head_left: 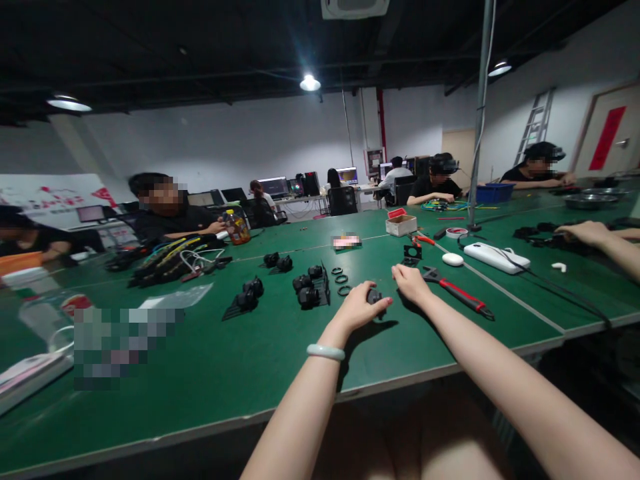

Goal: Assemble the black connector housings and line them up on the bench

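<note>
My left hand (357, 307), with a pale bangle on its wrist, is closed around a small black rounded part (373, 295) just above the green table. To its right, my right hand (411, 283) has its fingers curled together; what they hold, if anything, is hidden. Right behind that hand stands a black plate with a round hole (413, 252). An adjustable wrench (460, 293) with red and black grips lies beside the right hand. Several black rings (342, 280) lie left of my left hand, near black camera-like modules (309, 288) on a bracket.
More black modules (250, 290) sit further left, beside a clear plastic bag (177, 297). A white power strip (496, 257) with a dark cable, a white oval object (453, 259) and a small box (401, 225) lie to the right. A metal pole (479, 127) rises from the table. Co-workers sit around.
</note>
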Demonstrator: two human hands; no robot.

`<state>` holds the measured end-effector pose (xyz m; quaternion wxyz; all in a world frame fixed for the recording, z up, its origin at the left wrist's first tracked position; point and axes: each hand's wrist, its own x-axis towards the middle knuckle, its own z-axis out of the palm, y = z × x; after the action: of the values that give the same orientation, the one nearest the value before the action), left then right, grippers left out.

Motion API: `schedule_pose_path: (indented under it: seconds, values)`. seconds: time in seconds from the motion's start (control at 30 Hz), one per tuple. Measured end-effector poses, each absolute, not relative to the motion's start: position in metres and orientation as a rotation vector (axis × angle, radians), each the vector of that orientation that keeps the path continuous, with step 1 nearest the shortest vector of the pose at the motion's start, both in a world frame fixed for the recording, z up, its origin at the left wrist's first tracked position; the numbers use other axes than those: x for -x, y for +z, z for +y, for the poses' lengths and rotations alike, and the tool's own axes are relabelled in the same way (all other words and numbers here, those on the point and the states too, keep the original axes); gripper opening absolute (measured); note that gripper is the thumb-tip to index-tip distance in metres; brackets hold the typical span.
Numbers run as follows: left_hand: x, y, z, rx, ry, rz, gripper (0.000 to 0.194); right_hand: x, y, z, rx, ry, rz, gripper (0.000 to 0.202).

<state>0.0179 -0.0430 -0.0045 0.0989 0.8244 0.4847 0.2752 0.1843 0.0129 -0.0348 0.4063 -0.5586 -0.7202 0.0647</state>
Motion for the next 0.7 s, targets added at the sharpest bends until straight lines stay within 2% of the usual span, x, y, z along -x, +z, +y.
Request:
schedule_pose_path:
  seconds: [0.1, 0.33, 0.5, 0.7]
  values:
    - [-0.016, -0.005, -0.042, -2.441, 0.791, 1.427, 0.062, -0.197, -0.036, 0.02, 1.454, 0.123, -1.755, 0.039]
    - [-0.015, 0.004, -0.049, -2.393, 0.645, 1.578, 0.051, -0.203, -0.039, 0.022, 1.492, 0.091, -1.838, 0.035]
    - [-0.003, 0.025, -0.077, -2.36, 0.567, 1.597, 0.067, -0.2, -0.039, 0.021, 1.527, 0.055, -1.866, 0.034]
    - [0.058, 0.055, -0.103, -2.368, 0.581, 1.776, 0.056, -0.198, -0.036, 0.018, 1.534, 0.056, -1.872, 0.033]
